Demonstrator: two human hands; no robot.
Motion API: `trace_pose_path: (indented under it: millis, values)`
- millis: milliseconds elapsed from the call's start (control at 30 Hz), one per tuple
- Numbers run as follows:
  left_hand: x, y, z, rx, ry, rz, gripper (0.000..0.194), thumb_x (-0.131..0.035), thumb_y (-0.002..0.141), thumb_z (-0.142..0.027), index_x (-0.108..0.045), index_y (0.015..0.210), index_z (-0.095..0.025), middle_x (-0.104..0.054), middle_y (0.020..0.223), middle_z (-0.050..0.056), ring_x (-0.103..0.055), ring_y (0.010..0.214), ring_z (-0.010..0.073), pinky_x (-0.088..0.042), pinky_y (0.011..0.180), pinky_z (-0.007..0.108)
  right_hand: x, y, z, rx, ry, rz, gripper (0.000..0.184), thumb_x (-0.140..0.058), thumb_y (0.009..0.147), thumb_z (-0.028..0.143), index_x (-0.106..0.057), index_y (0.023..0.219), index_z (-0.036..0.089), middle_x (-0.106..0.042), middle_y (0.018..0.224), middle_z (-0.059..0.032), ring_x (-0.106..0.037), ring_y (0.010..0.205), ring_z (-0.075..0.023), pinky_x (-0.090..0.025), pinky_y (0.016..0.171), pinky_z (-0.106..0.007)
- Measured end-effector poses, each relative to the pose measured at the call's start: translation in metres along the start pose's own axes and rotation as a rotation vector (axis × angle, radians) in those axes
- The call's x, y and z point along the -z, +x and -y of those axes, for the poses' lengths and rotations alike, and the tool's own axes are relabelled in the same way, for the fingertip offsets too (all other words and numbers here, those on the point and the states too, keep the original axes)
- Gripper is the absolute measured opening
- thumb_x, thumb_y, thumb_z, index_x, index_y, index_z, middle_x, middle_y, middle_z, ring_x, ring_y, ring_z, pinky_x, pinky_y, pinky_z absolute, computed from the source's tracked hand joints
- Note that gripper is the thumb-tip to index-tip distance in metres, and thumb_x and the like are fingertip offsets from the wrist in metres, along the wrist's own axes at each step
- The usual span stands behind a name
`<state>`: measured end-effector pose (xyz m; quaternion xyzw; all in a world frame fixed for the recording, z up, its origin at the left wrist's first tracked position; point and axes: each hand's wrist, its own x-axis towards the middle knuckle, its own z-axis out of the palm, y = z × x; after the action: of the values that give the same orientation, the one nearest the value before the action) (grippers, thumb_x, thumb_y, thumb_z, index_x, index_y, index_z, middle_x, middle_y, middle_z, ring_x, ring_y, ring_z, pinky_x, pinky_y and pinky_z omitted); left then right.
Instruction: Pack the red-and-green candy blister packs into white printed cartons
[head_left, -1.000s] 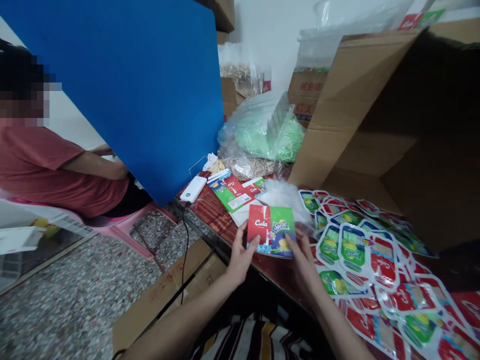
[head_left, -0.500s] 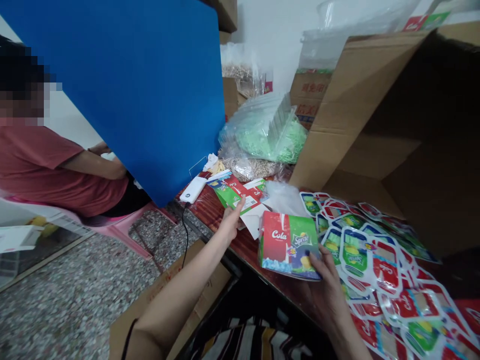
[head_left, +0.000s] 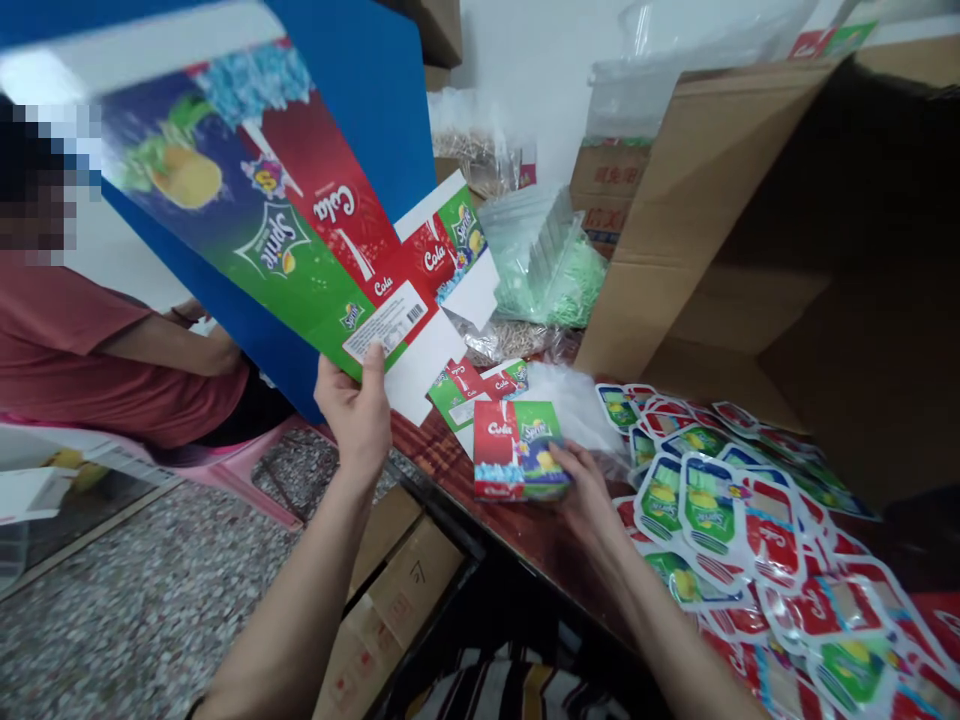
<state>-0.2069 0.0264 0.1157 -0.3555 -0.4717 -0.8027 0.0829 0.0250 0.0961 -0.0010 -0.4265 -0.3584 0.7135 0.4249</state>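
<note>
Pinched by its lower edge, an unfolded Cola and Sprite carton blank (head_left: 330, 235) is up in the air in my left hand (head_left: 356, 410). It has printed panels, white flaps and a barcode label. My right hand (head_left: 589, 490) grips the right side of a folded Cola and Sprite box (head_left: 517, 450) at the table's front edge. Another printed blank (head_left: 457, 390) lies flat behind that box, partly covered by it. To the right of my right hand spreads a heap of Cola and Sprite pouches (head_left: 705, 505).
A big open cardboard box (head_left: 697, 190) stands on the table (head_left: 480, 520) at the right. Behind are clear bags of green shreds (head_left: 585, 280) and a blue panel (head_left: 360, 120). A person (head_left: 112, 360) sits on a pink chair (head_left: 247, 470) at left. Cartons (head_left: 397, 590) sit below the table.
My left hand has lifted a carton blank off the table, up and to the left. The folded box in my right hand has moved left and away from me.
</note>
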Motion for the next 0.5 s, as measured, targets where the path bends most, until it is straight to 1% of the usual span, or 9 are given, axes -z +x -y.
trace_pose_path:
  millis: [67, 133, 200, 267, 333, 367, 400, 433, 500]
  values:
    - [-0.003, -0.004, -0.004, 0.102, -0.116, 0.003, 0.032, -0.069, 0.080, -0.030, -0.061, 0.109, -0.020, -0.069, 0.110, 0.005, -0.066, 0.101, 0.0171, -0.049, 0.097, 0.035, -0.025, 0.026, 0.000, 0.060, -0.085, 0.036, 0.045, -0.067, 0.072, 0.045, -0.051, 0.106, 0.021, -0.068, 0.086, -0.0007, -0.066, 0.072, -0.0185, -0.053, 0.063, -0.030]
    - [-0.008, -0.011, -0.006, 0.265, -0.241, 0.002, 0.034, -0.071, 0.078, -0.028, -0.061, 0.109, -0.021, -0.070, 0.111, 0.004, -0.066, 0.101, 0.0175, -0.050, 0.096, 0.036, -0.044, 0.050, -0.001, 0.103, -0.127, 0.048, 0.046, -0.064, 0.074, 0.046, -0.051, 0.108, 0.019, -0.068, 0.087, -0.0027, -0.066, 0.076, -0.0201, -0.053, 0.066, -0.033]
    - [-0.013, -0.019, -0.008, 0.444, -0.349, 0.004, 0.038, -0.074, 0.074, -0.025, -0.061, 0.109, -0.021, -0.070, 0.112, 0.005, -0.067, 0.100, 0.0178, -0.051, 0.095, 0.035, -0.053, 0.066, 0.000, 0.147, -0.163, 0.035, 0.044, -0.067, 0.071, 0.045, -0.055, 0.103, 0.016, -0.067, 0.086, -0.0046, -0.065, 0.081, -0.0224, -0.053, 0.072, -0.037]
    - [-0.017, -0.028, -0.011, 0.593, -0.422, 0.033, 0.043, -0.076, 0.072, -0.023, -0.060, 0.111, -0.022, -0.069, 0.113, 0.005, -0.067, 0.100, 0.0182, -0.051, 0.094, 0.035, -0.051, 0.070, 0.004, 0.215, -0.196, 0.012, 0.039, -0.068, 0.069, 0.045, -0.061, 0.095, 0.016, -0.067, 0.092, -0.0068, -0.063, 0.093, -0.0247, -0.050, 0.085, -0.039]
    - [-0.020, -0.038, -0.012, 0.682, -0.470, 0.075, 0.046, -0.077, 0.071, -0.021, -0.059, 0.113, -0.023, -0.069, 0.115, 0.005, -0.067, 0.101, 0.0184, -0.051, 0.095, 0.036, -0.044, 0.061, 0.013, 0.329, -0.190, -0.017, 0.038, -0.064, 0.074, 0.050, -0.063, 0.094, 0.018, -0.066, 0.104, -0.0076, -0.058, 0.107, -0.0242, -0.045, 0.096, -0.039]
    - [-0.022, -0.044, -0.012, 0.712, -0.488, 0.091, 0.047, -0.077, 0.071, -0.021, -0.059, 0.114, -0.023, -0.069, 0.115, 0.005, -0.066, 0.101, 0.0184, -0.051, 0.095, 0.036, -0.040, 0.052, 0.018, 0.374, -0.168, -0.013, 0.040, -0.059, 0.078, 0.054, -0.063, 0.097, 0.020, -0.065, 0.108, -0.0071, -0.058, 0.108, -0.0232, -0.045, 0.097, -0.039]
    - [-0.024, -0.052, -0.012, 0.740, -0.502, 0.102, 0.048, -0.077, 0.071, -0.021, -0.058, 0.115, -0.024, -0.069, 0.115, 0.005, -0.066, 0.101, 0.0183, -0.050, 0.096, 0.036, -0.036, 0.041, 0.024, 0.387, -0.132, 0.023, 0.042, -0.054, 0.081, 0.058, -0.063, 0.101, 0.021, -0.065, 0.109, -0.0065, -0.060, 0.105, -0.0225, -0.047, 0.094, -0.040]
    - [-0.027, -0.060, -0.012, 0.769, -0.513, 0.112, 0.049, -0.077, 0.071, -0.021, -0.058, 0.116, -0.024, -0.068, 0.115, 0.005, -0.066, 0.101, 0.0184, -0.050, 0.096, 0.036, -0.033, 0.029, 0.030, 0.364, -0.084, 0.085, 0.044, -0.052, 0.082, 0.059, -0.061, 0.103, 0.022, -0.065, 0.107, -0.0061, -0.063, 0.098, -0.0220, -0.050, 0.089, -0.040]
    - [-0.034, -0.078, -0.014, 0.841, -0.519, 0.144, 0.050, -0.077, 0.071, -0.021, -0.056, 0.116, -0.024, -0.068, 0.115, 0.005, -0.066, 0.102, 0.0189, -0.050, 0.096, 0.037, -0.029, 0.005, 0.041, 0.276, 0.042, 0.195, 0.040, -0.059, 0.080, 0.056, -0.059, 0.104, 0.023, -0.067, 0.099, -0.0042, -0.066, 0.082, -0.0197, -0.054, 0.074, -0.036]
